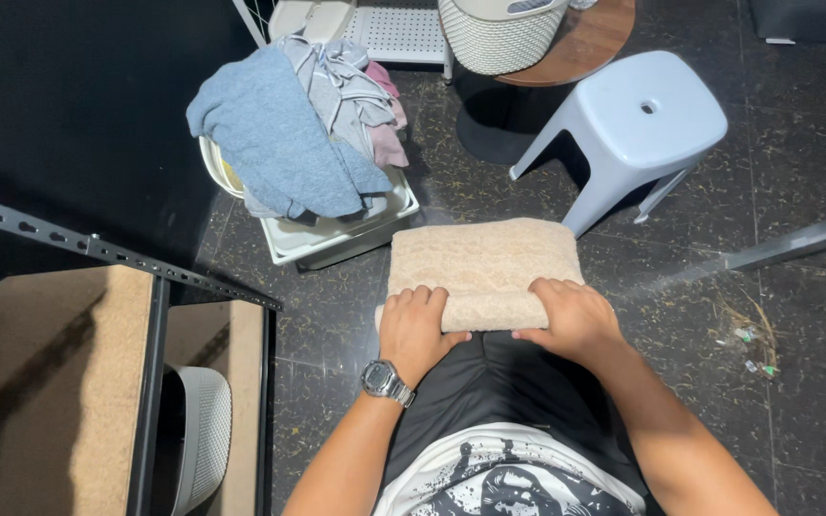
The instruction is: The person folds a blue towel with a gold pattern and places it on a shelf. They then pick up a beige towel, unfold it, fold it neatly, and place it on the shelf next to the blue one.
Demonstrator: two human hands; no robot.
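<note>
Now, hands: two, left hand (414, 328) and right hand (571, 318), each grip clamped on towel edge
Beige towel (483, 263): one, folded
Stool (635, 129): one, white
Tub (336, 234): one, clothes heaped

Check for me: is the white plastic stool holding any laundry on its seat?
No, the white stool has a bare seat; the loose clothes are heaped in the tub to its left.

Folded beige terry towel (483, 268) lies across the lap. Left hand (414, 330) (metal wristwatch (384, 381) on that wrist) grips the near edge, fingers curled over it. Right hand (571, 318) presses the same edge, just beside. Beyond: white plastic tub (336, 239) heaped with blue-grey and pink laundry (284, 134); pale blue plastic stool (633, 129) on dark tiled floor (795, 287).
</note>
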